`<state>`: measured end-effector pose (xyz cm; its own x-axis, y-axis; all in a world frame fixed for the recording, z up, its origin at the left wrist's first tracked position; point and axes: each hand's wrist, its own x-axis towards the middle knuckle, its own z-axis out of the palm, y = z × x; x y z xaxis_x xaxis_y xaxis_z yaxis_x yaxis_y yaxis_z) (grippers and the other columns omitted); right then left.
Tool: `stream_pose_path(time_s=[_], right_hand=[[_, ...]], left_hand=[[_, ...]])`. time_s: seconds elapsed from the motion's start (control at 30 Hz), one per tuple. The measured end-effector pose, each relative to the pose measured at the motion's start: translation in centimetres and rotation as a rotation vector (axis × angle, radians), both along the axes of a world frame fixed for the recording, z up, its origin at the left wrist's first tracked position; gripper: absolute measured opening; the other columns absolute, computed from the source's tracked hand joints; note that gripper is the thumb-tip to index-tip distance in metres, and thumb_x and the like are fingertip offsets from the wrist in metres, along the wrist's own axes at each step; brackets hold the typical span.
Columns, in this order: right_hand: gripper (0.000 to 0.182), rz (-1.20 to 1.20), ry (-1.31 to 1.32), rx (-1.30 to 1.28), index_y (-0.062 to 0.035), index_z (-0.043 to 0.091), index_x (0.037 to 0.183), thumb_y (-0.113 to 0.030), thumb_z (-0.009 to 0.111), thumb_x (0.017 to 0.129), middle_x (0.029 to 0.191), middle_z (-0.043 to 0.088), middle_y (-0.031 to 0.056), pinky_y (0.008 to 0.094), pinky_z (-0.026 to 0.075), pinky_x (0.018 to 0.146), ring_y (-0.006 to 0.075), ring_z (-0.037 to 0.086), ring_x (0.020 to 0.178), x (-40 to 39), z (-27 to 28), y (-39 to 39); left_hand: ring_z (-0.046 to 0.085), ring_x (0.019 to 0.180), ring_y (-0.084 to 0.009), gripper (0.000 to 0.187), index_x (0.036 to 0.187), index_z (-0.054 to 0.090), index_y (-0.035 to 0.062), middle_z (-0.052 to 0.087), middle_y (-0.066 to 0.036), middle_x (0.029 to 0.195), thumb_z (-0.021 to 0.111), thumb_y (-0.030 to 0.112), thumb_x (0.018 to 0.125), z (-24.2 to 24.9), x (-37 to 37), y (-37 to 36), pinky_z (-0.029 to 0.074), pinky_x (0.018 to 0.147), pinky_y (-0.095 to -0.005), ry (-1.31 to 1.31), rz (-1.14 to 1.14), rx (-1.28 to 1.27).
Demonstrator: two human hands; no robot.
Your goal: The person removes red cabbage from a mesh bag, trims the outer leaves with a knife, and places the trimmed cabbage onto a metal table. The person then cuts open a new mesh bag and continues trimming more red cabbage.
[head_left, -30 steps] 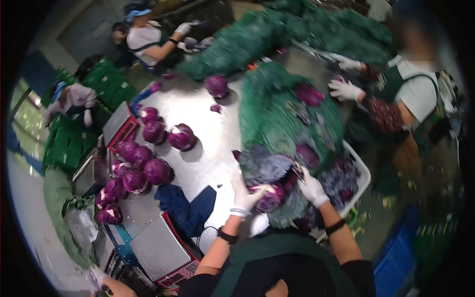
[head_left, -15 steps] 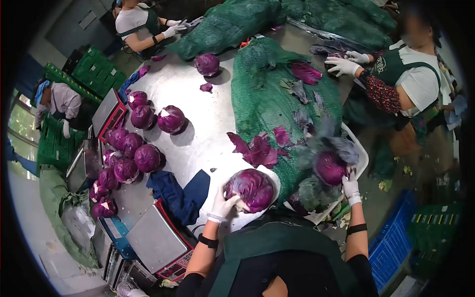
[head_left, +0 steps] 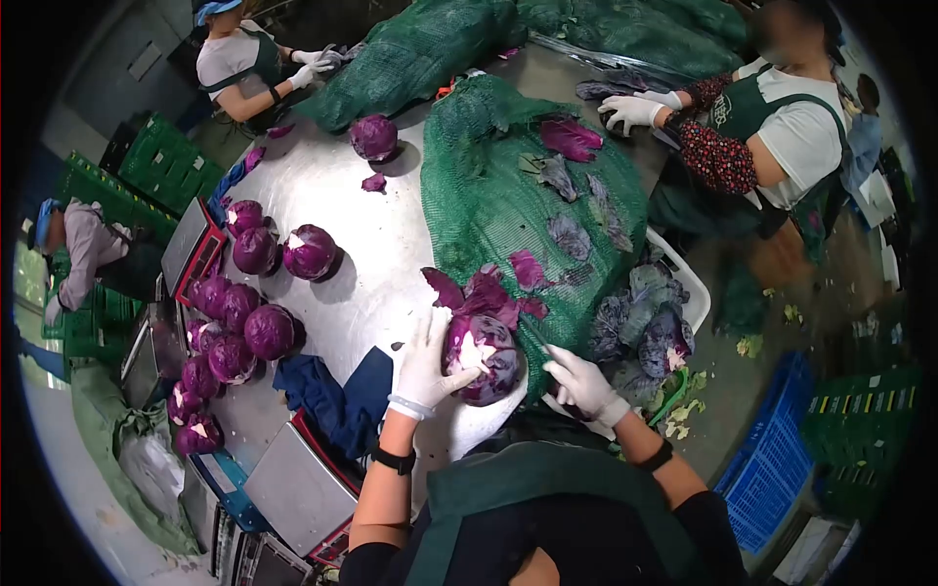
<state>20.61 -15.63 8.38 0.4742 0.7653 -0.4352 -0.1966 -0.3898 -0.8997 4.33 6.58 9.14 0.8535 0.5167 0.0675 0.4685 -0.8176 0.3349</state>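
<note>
A red cabbage (head_left: 493,369) sits in front of me on the metal table, its pale cut stem facing up. My left hand (head_left: 425,363), in a white glove, grips its left side, with the thumb reaching over the top near the stem. Just right of the cabbage, my gloved right hand (head_left: 583,386) is closed around a knife (head_left: 534,335), whose thin blade points up and left. Loose purple leaves (head_left: 486,296) lie directly behind the cabbage, partly on the green mesh sack (head_left: 479,176).
More red cabbages (head_left: 233,358) cluster at left, beside a blue cloth (head_left: 318,388) and a scale (head_left: 300,479). Discarded outer leaves (head_left: 645,317) fill a white bin (head_left: 692,288) at right. A blue crate (head_left: 767,454) stands lower right. Co-workers (head_left: 791,127) work around the table.
My right hand has come left from the leaf bin to beside the cabbage, with the knife now visible. The cabbage has turned stem up under my left hand. Blurred leaves now rest in the bin.
</note>
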Motion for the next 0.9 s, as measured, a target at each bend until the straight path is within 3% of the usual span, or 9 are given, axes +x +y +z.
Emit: stream_pose_path(time_s=[0.1, 0.13, 0.23, 0.53, 0.6, 0.67, 0.73, 0.8, 0.9], right_hand=[[0.045, 0.115, -0.227, -0.049, -0.0028, 0.044, 0.128, -0.031, 0.046, 0.093, 0.093, 0.061, 0.0162, 0.0314, 0.049, 0.056, 0.0190, 0.061, 0.059, -0.9, -0.9, 2.2], [0.050, 0.145, -0.521, 0.029, -0.0036, 0.035, 0.133, -0.032, 0.042, 0.093, 0.106, 0.058, 0.0227, 0.0398, 0.050, 0.070, 0.0330, 0.062, 0.083, -1.4, -1.5, 3.2], [0.059, 0.204, -0.747, -0.071, -0.0044, 0.022, 0.138, -0.033, 0.042, 0.091, 0.123, 0.046, 0.0270, 0.0454, 0.047, 0.080, 0.0414, 0.054, 0.100, -2.1, -1.0, 4.7], [0.036, 0.195, -0.979, -0.019, -0.0166, 0.049, 0.120, -0.036, 0.042, 0.091, 0.088, 0.062, 0.0163, 0.0452, 0.049, 0.060, 0.0338, 0.062, 0.068, 0.9, -3.2, 6.5], [0.029, 0.007, -0.835, -0.070, -0.0144, 0.052, 0.110, -0.034, 0.041, 0.091, 0.077, 0.061, 0.0177, 0.0482, 0.047, 0.061, 0.0357, 0.060, 0.067, 4.4, -7.8, 5.9], [0.031, -0.069, -0.154, -0.251, -0.0082, 0.049, 0.108, -0.035, 0.044, 0.092, 0.057, 0.055, 0.0093, 0.0350, 0.043, 0.041, 0.0207, 0.055, 0.044, 6.5, -7.6, 3.6], [0.033, -0.163, -0.005, -0.259, -0.0061, 0.049, 0.107, -0.035, 0.046, 0.092, 0.051, 0.051, 0.0043, 0.0269, 0.037, 0.034, 0.0131, 0.047, 0.036, 7.3, -10.5, 1.9], [0.032, -0.241, 0.047, -0.243, -0.0060, 0.050, 0.108, -0.034, 0.046, 0.093, 0.049, 0.049, 0.0041, 0.0259, 0.036, 0.032, 0.0121, 0.044, 0.033, 7.1, -9.9, 1.9], [0.042, -0.170, -0.018, 0.044, -0.0079, 0.040, 0.126, -0.031, 0.048, 0.092, 0.074, 0.060, 0.0127, 0.0260, 0.042, 0.038, 0.0137, 0.050, 0.040, 6.4, -6.7, 2.4]], left_hand=[[0.040, 0.118, -0.0387, 0.096, 0.130, 0.038, 0.0007, 0.039, -0.027, 0.125, 0.078, 0.048, 0.057, -0.7, 0.6, -0.7, 0.039, 0.095, -0.0420, -0.093, 0.076, -0.450], [0.040, 0.118, -0.0387, 0.096, 0.130, 0.038, 0.0007, 0.039, -0.027, 0.125, 0.078, 0.048, 0.057, -0.3, 0.9, -1.2, 0.039, 0.095, -0.0420, -0.092, 0.074, -0.448], [0.040, 0.113, -0.0400, 0.094, 0.126, 0.038, -0.0024, 0.040, -0.026, 0.122, 0.079, 0.046, 0.056, -1.3, 1.3, -3.3, 0.038, 0.094, -0.0434, -0.152, 0.159, -0.295], [0.036, 0.118, -0.0416, 0.089, 0.125, 0.034, -0.0075, 0.040, -0.026, 0.125, 0.076, 0.040, 0.062, -2.7, 3.1, -5.3, 0.031, 0.100, -0.0464, -0.311, 0.116, -0.187], [0.037, 0.117, -0.0415, 0.085, 0.124, 0.036, -0.0070, 0.040, -0.026, 0.126, 0.076, 0.037, 0.062, -2.5, 2.9, -5.7, 0.032, 0.100, -0.0461, -0.300, 0.042, -0.115], [0.039, 0.118, -0.0403, 0.084, 0.126, 0.037, -0.0051, 0.039, -0.026, 0.127, 0.079, 0.030, 0.061, -2.2, 1.2, -5.4, 0.033, 0.100, -0.0446, -0.370, -0.055, -0.248], [0.038, 0.121, -0.0372, 0.087, 0.128, 0.037, -0.0025, 0.040, -0.025, 0.127, 0.081, 0.028, 0.060, -2.2, -1.5, -4.6, 0.032, 0.101, -0.0425, -0.380, -0.053, -0.530], [0.035, 0.125, -0.0311, 0.092, 0.135, 0.028, 0.0009, 0.034, -0.022, 0.133, 0.081, 0.018, 0.062, -4.4, -4.1, -4.5, 0.030, 0.104, -0.0388, -0.538, 0.038, -0.925], [0.034, 0.126, -0.0305, 0.091, 0.137, 0.024, 0.0003, 0.031, -0.022, 0.136, 0.079, 0.018, 0.066, -3.2, -4.0, -5.0, 0.029, 0.105, -0.0377, -0.527, 0.134, -0.946]])
